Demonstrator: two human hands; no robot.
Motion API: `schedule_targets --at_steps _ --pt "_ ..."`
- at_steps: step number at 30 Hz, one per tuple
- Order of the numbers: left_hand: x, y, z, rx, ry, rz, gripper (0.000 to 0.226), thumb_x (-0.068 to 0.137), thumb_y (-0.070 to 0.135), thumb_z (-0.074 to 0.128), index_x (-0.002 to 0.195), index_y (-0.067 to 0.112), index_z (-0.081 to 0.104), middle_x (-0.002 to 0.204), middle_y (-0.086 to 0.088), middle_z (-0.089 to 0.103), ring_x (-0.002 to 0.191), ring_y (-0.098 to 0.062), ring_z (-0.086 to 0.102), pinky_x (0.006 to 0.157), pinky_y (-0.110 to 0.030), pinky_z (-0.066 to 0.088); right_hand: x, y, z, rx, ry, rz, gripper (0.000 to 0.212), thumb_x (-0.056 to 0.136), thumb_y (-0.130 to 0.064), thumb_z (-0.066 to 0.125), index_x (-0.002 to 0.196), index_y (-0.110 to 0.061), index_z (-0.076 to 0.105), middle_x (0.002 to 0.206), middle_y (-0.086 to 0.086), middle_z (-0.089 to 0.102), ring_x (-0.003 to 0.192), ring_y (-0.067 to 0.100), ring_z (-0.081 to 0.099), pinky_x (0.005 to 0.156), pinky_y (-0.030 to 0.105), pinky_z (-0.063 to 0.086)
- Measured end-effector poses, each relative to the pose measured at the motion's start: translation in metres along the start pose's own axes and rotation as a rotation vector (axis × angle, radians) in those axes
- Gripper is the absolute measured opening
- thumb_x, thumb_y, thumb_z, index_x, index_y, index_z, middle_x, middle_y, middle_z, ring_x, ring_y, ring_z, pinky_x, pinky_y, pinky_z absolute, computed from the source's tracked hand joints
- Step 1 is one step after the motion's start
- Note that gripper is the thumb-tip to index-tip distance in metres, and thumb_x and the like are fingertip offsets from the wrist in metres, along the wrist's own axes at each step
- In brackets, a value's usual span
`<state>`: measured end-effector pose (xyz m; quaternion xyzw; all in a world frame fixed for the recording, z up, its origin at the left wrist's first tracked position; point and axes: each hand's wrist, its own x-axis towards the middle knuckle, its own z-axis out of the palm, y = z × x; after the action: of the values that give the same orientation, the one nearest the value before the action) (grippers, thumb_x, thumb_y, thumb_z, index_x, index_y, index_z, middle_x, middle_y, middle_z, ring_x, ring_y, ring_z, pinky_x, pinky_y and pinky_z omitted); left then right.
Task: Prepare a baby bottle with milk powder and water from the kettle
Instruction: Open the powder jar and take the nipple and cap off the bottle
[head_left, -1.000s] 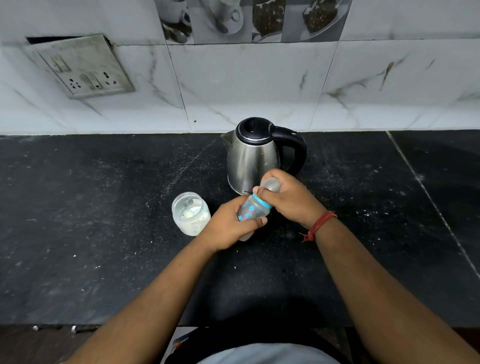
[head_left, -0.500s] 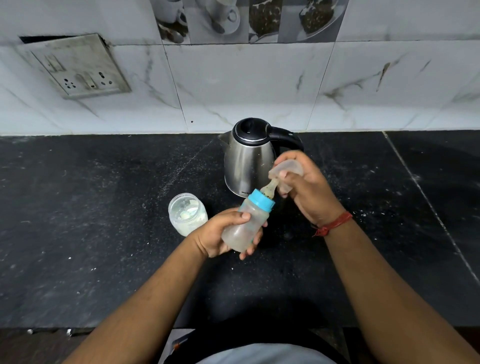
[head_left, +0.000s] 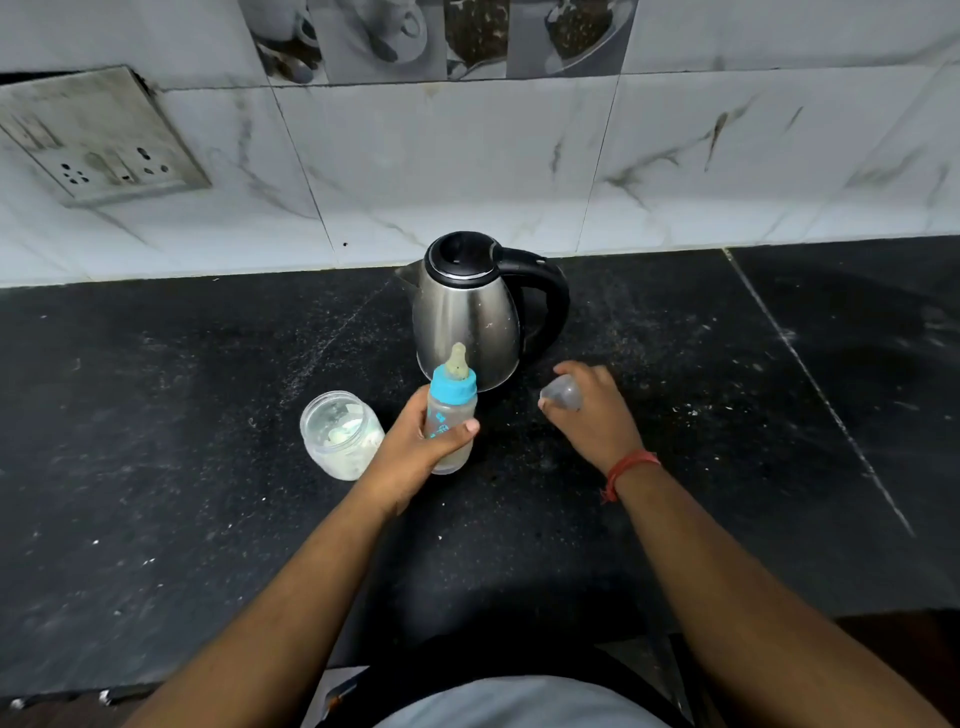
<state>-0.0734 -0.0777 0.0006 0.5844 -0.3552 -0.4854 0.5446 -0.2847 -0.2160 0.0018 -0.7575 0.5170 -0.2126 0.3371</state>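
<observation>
While the left hand grips the upright baby bottle round its body, the right hand holds the clear cap just beside it; empty-looking plastic, probably light and tippy, best gripped mid-body.

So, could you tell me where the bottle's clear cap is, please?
The clear cap is in the right hand, low over the counter, right of the baby bottle.

Beyond the left hand, a brushed-metal kettle with glossy black plastic handle; the hand grips a cloudy plastic baby bottle; beside it, a clear plastic jar; beneath, a speckled matt black stone counter
</observation>
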Motion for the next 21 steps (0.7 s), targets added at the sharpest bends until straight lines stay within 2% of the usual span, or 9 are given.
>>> schedule_targets --at_steps 3,7,13,19,21 --pt "0.003 -0.002 0.002 0.042 0.008 0.029 0.068 0.067 0.059 0.09 0.127 0.043 0.062 0.121 0.01 0.073 0.113 -0.006 0.068 0.091 -0.021 0.053 -0.004 0.015 0.004 -0.196 -0.019 -0.033 0.059 0.089 -0.029 0.075 0.143 -0.021 0.052 0.132 0.007 0.046 0.114 0.03 0.056 0.1 0.04 0.051" --pt "0.003 -0.001 0.006 0.049 0.017 0.048 0.062 0.072 0.048 0.088 0.128 0.039 0.061 0.119 0.01 0.074 0.111 -0.006 0.069 0.091 -0.02 0.053 -0.008 0.024 0.005 -0.362 -0.062 -0.022 0.072 0.088 -0.026 0.077 0.149 -0.013 0.043 0.142 0.013 0.047 0.127 0.035 0.05 0.107 0.043 0.047" --pt "0.004 0.002 0.01 0.064 0.027 0.057 0.069 0.073 0.046 0.087 0.134 0.032 0.058 0.121 0.008 0.073 0.114 -0.01 0.069 0.095 -0.026 0.054 -0.015 0.034 0.007 -0.398 -0.084 0.015 0.067 0.089 -0.025 0.076 0.147 -0.01 0.046 0.141 0.013 0.046 0.127 0.035 0.051 0.103 0.043 0.049" --pt "0.001 0.007 0.01 0.114 0.032 0.052 0.068 0.073 0.047 0.086 0.133 0.036 0.057 0.122 0.012 0.072 0.115 -0.008 0.068 0.098 -0.028 0.053 -0.013 0.026 -0.001 -0.436 -0.119 0.078 0.096 0.084 -0.04 0.079 0.157 -0.009 0.024 0.15 0.014 0.034 0.134 0.037 0.043 0.11 0.044 0.044" --pt "0.0 0.008 0.011 0.122 0.044 0.059 0.062 0.076 0.041 0.086 0.131 0.038 0.058 0.121 0.013 0.072 0.115 -0.008 0.068 0.097 -0.026 0.054 -0.012 0.015 -0.008 -0.455 -0.043 0.018 0.085 0.087 -0.03 0.074 0.156 -0.009 0.029 0.147 0.014 0.036 0.131 0.037 0.044 0.105 0.044 0.048"
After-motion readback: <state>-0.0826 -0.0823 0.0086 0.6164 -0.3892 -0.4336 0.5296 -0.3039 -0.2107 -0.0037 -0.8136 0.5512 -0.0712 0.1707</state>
